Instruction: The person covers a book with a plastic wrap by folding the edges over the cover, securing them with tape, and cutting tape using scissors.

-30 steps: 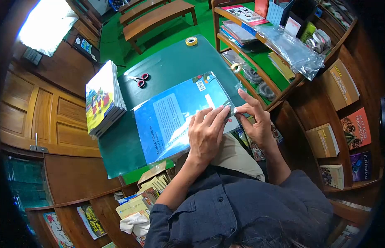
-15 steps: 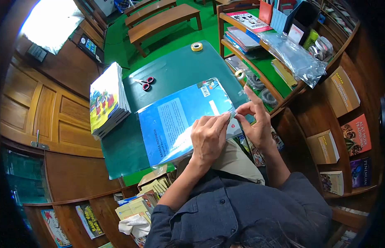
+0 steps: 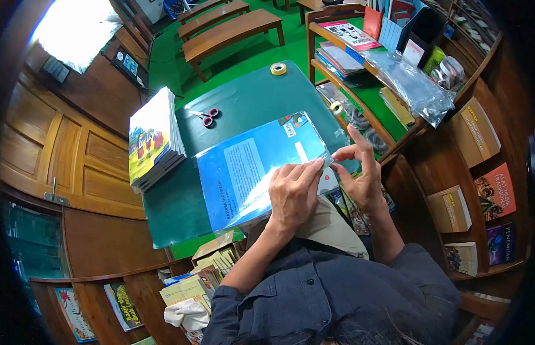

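Note:
A blue book (image 3: 239, 172) in a clear, shiny plastic cover lies back cover up at the near right side of the green table (image 3: 256, 92). My left hand (image 3: 293, 192) rests on its lower right part, fingers flat and close together, their tips at the right edge. Just off that edge is my right hand (image 3: 364, 175), thumb and index fingertips pinched, the other fingers raised. What the pinch holds is too small to make out. Red-handled scissors (image 3: 208, 118) lie beyond the book. Left of it stands a stack of books (image 3: 155, 141), the top one with a yellow and white cover.
A tape roll (image 3: 278, 69) sits at the table's far edge, another roll (image 3: 336, 107) by its right corner. On the right, a wooden shelf (image 3: 322, 66) holds folders and clear plastic sheets (image 3: 408, 80). Display racks with books (image 3: 483, 129) curve around me. Wooden benches (image 3: 236, 34) stand behind.
The view has shifted slightly, so everything sits a little lower and to the right. Both hands keep nearly the same pose at the book's right edge.

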### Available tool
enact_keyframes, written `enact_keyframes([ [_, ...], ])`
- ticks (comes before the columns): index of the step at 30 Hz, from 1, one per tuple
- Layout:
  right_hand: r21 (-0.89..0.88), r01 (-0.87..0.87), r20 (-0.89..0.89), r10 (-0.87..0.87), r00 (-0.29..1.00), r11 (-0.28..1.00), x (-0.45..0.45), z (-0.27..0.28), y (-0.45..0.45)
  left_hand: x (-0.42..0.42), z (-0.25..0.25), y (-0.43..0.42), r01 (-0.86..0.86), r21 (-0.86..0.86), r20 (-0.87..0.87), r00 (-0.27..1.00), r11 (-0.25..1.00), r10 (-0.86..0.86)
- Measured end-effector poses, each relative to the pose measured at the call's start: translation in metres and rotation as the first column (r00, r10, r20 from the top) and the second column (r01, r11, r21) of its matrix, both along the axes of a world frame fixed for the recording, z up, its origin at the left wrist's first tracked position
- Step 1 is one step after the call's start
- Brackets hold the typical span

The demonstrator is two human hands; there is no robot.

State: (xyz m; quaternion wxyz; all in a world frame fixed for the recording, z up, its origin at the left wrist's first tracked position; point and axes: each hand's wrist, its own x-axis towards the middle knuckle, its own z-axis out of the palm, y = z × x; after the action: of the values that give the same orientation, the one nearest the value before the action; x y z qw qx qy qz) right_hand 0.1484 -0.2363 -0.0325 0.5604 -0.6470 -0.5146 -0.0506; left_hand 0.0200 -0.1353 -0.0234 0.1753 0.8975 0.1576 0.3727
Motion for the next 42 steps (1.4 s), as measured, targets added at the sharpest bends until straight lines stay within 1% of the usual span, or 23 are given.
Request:
enact_keyframes([
  [5, -0.001, -0.027, -0.039, 0.027, 0.999, 1.0, 0.0, 0.0, -0.002, 0.002, -0.003, -0.001, -0.001, 0.007, 0.016, 1.0, 1.0, 0.001],
  [9, -0.043, -0.032, -0.108, 0.027, 0.994, 0.999, 0.001, 0.0, -0.001, 0.004, 0.0, -0.002, -0.013, 0.034, -0.046, 0.999, 0.999, 0.015],
  [14, -0.108, -0.019, -0.058, 0.013, 0.998, 0.994, 0.006, -0.001, 0.0, 0.008, -0.004, -0.001, -0.003, 0.057, 0.0, 1.0, 0.998, 0.003],
  [19, -0.145, 0.002, -0.073, -0.013, 0.997, 0.989, 0.005, 0.009, 0.001, 0.008, -0.002, -0.001, -0.001, 0.029, 0.007, 1.0, 1.0, 0.0],
  [20, -0.145, 0.0, -0.074, -0.011, 0.997, 0.989, 0.006, 0.009, 0.003, 0.008, -0.003, -0.001, -0.002, 0.028, 0.006, 1.0, 1.0, 0.002],
  [24, -0.019, -0.031, 0.039, 0.032, 0.999, 0.999, 0.01, 0.008, 0.008, 0.009, -0.006, 0.0, 0.025, 0.025, 0.02, 0.999, 0.999, -0.025],
  [25, -0.02, -0.029, 0.039, 0.03, 0.999, 0.999, 0.011, 0.008, 0.008, 0.009, -0.006, 0.001, 0.026, 0.024, 0.021, 0.999, 0.999, -0.027],
  [29, -0.071, -0.179, -0.193, 0.163, 0.968, 0.981, 0.013, 0.011, 0.007, 0.009, -0.008, 0.001, 0.027, -0.017, 0.006, 1.0, 0.999, -0.027],
  [30, -0.072, -0.179, -0.193, 0.163, 0.968, 0.981, 0.014, 0.011, 0.007, 0.008, -0.008, 0.001, 0.027, -0.017, 0.006, 1.0, 0.999, -0.027],
  [34, -0.112, -0.277, -0.289, 0.235, 0.928, 0.954, 0.02, 0.012, 0.008, 0.008, -0.004, 0.0, 0.012, -0.024, -0.029, 1.0, 1.0, -0.012],
  [39, -0.097, -0.342, -0.378, 0.283, 0.882, 0.935, 0.026, 0.01, 0.009, 0.008, -0.004, 0.0, 0.021, -0.03, -0.043, 0.999, 0.999, -0.022],
  [42, -0.109, -0.346, -0.394, 0.28, 0.876, 0.932, 0.027, 0.014, 0.01, 0.009, -0.001, 0.001, 0.012, -0.053, -0.017, 1.0, 0.999, -0.013],
])
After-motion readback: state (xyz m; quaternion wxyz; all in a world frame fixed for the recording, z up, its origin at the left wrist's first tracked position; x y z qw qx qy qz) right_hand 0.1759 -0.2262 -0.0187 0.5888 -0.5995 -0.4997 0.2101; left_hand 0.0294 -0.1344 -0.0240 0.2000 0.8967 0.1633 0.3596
